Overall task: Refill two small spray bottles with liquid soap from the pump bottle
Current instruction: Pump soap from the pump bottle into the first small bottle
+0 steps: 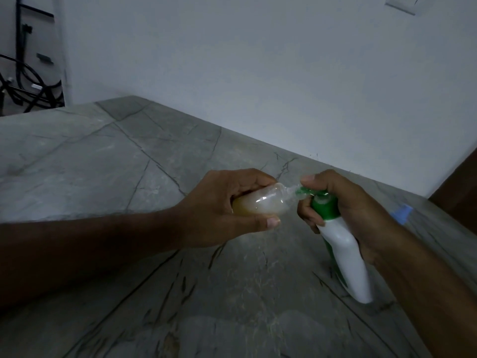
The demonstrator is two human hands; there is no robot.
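Observation:
My left hand (219,206) grips a small clear spray bottle (263,202), tipped on its side with its open neck pointing right; yellowish soap lies in its lower part. My right hand (343,205) is wrapped round the white pump bottle (343,251) with the green collar, tilted above the counter, and my thumb presses on the green pump head (307,191). The pump's spout meets the small bottle's neck. A pale blue object (401,213) peeks out behind my right wrist; I cannot tell what it is.
The grey veined stone counter (116,164) stretches left and toward me. A white wall (258,73) runs along its far edge. Black cables and a metal frame (25,81) stand past the counter's far left corner. A dark brown edge (459,182) shows at far right.

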